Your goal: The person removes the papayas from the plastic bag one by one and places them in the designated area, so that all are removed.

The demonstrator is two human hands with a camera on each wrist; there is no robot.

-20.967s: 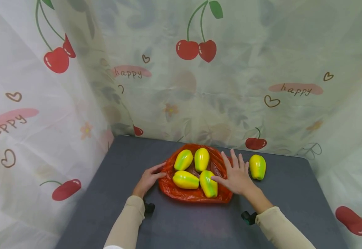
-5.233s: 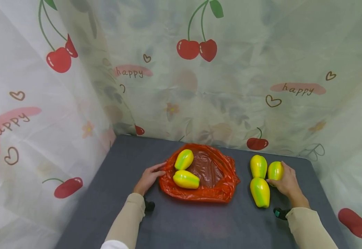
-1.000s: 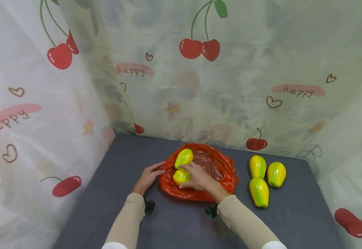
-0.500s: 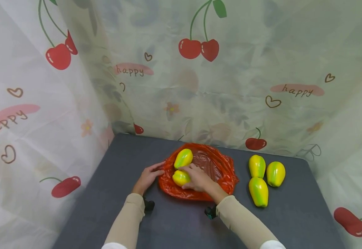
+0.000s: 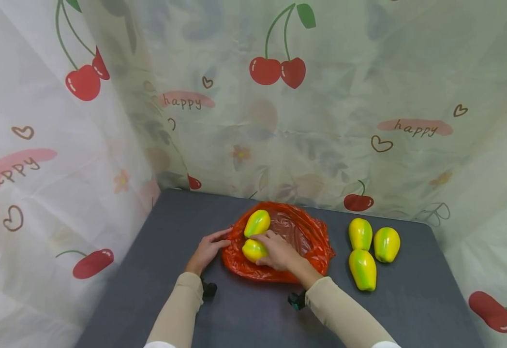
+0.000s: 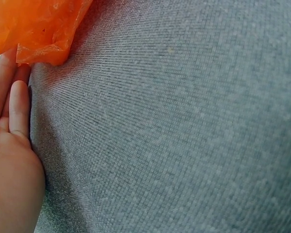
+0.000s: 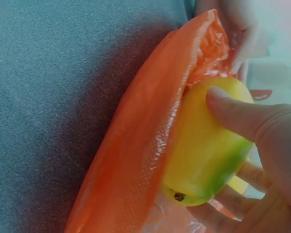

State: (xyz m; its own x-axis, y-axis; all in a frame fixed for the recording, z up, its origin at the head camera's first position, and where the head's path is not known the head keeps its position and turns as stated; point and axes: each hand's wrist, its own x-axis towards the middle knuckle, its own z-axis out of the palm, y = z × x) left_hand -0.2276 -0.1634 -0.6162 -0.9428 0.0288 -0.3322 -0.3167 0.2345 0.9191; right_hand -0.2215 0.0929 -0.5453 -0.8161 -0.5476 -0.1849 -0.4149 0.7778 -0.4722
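A red plastic bag (image 5: 288,224) lies spread on the table with two yellow-green papayas in its left part. My right hand (image 5: 277,251) grips the nearer papaya (image 5: 253,250); in the right wrist view the thumb presses one side of this papaya (image 7: 208,145) and the fingers curl round the other. The far papaya (image 5: 258,223) lies just behind it. At the bag's left edge rests my left hand (image 5: 207,250). In the left wrist view the left hand's fingers (image 6: 19,107) are straight, and their tips are partly hidden by the orange-looking bag (image 6: 43,29).
Three more papayas stand close together on the dark grey table (image 5: 253,319), right of the bag: a back one (image 5: 360,234), a front one (image 5: 363,270) and a right one (image 5: 387,245). A cherry-printed curtain (image 5: 323,121) encloses the table's back and sides.
Since the oldest frame, two papayas have left the bag for the group at right. My right hand has since come back into the bag, onto the nearer papaya. The left hand has stayed put.
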